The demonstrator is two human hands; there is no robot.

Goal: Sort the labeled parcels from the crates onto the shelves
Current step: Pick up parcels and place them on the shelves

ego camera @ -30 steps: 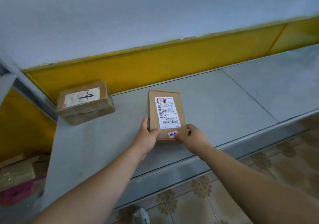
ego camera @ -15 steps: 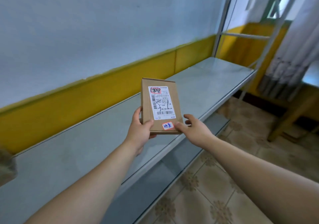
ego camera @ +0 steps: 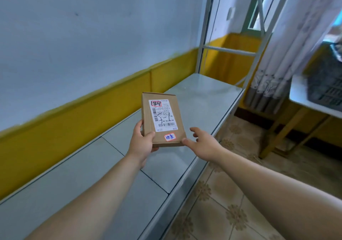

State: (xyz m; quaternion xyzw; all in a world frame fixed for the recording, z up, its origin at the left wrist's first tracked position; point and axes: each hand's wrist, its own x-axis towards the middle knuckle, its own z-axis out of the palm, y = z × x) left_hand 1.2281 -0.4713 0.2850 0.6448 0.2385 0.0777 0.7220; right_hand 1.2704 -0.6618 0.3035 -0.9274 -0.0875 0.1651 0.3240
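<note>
A flat brown cardboard parcel point(ego camera: 162, 121) with a white shipping label and a small red-edged sticker is held up above the grey metal shelf point(ego camera: 196, 102). My left hand point(ego camera: 142, 141) grips its lower left corner, thumb on the top face. My right hand point(ego camera: 201, 141) is at the lower right corner with only the thumb tip touching the box edge and the other fingers spread apart behind it.
The shelf runs along a white and yellow wall to metal uprights point(ego camera: 205, 36) at its right end. Beyond stand a curtain point(ego camera: 288, 54), a white table point(ego camera: 311, 102) with a dark plastic crate point(ego camera: 327, 84), and patterned floor tiles point(ego camera: 231, 202).
The parcel was lifted off the shelf and carried rightward along it. The view swung right, so the other box has left the frame. My right hand has loosened from the parcel's corner.
</note>
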